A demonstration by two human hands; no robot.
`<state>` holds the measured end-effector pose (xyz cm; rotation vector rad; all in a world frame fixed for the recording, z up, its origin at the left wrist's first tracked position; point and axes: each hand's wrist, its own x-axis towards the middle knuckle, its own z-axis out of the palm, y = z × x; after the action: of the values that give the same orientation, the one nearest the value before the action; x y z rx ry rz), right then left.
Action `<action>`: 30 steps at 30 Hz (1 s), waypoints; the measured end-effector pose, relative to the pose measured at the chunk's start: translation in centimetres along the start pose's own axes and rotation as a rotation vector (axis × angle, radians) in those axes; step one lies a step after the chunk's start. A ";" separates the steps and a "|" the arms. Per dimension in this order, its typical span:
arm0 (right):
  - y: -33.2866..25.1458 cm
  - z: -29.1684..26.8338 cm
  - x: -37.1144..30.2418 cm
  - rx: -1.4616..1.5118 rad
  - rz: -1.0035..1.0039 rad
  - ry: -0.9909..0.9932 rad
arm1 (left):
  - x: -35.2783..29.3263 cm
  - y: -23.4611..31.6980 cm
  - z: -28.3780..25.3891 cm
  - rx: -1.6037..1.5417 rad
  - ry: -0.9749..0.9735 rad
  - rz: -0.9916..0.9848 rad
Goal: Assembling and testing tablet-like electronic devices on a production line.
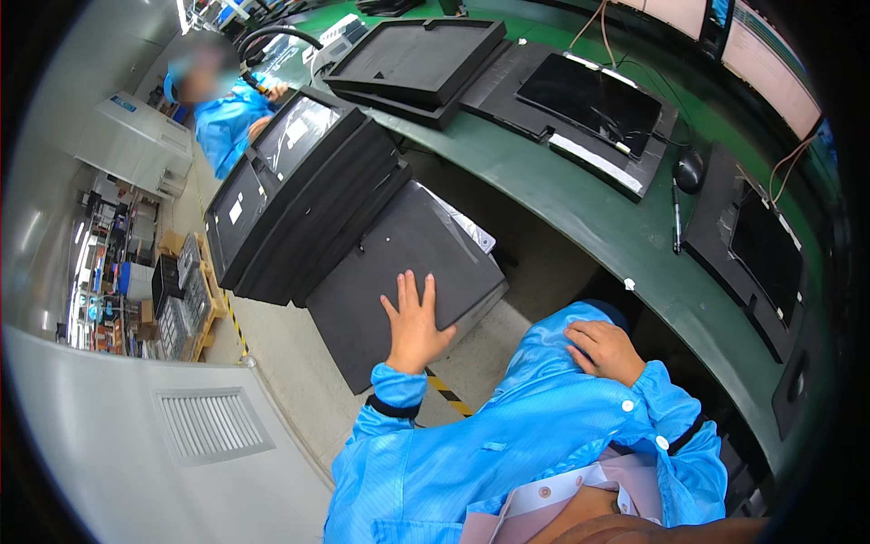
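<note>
My left hand [415, 325] is spread over the near part of a flat black foam board [399, 263]; whether the palm presses on it I cannot tell. That board tops a low pile beside the table. My right hand [607, 350] rests on my blue-sleeved knee, fingers loosely apart, with nothing visible in it. Left of the board rises a tall stack of black foam trays [313, 213]. Its top tray carries a glossy panel [294, 136] under clear film.
The green table [544, 195] holds a black tray [421, 59], two dark screen panels [594, 102] [768, 240] on foam, a mouse [690, 170] and a pen [676, 218]. A co-worker in blue [222, 127] is beyond the stack. A white vented cabinet [181, 435] stands left.
</note>
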<state>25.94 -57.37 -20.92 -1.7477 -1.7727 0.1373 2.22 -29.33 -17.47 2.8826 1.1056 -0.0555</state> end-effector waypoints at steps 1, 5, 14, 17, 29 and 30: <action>-0.1 -0.3 -0.3 -0.010 0.011 0.029 | 1.0 -0.4 -0.1 -0.039 0.056 0.015; 1.1 0.2 -3.1 0.012 0.131 -0.033 | 5.4 -0.4 -0.4 -0.121 0.077 0.035; -5.3 -12.9 -2.1 0.094 0.096 0.223 | 6.3 8.0 -2.3 -0.370 0.457 0.183; -3.3 -20.1 -3.8 -0.218 0.249 0.357 | 6.3 17.0 -5.9 -0.902 0.317 0.719; 10.1 -35.0 -22.2 -0.716 1.178 -0.084 | 11.8 44.8 -8.8 -0.433 0.166 1.417; 10.5 -35.3 -22.5 -0.706 1.198 -0.078 | 11.7 46.4 -8.5 -0.394 0.193 1.388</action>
<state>50.66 -89.51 -6.26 -3.1392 -0.5708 0.0652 42.08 -55.42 -7.89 2.6190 -0.9078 0.4281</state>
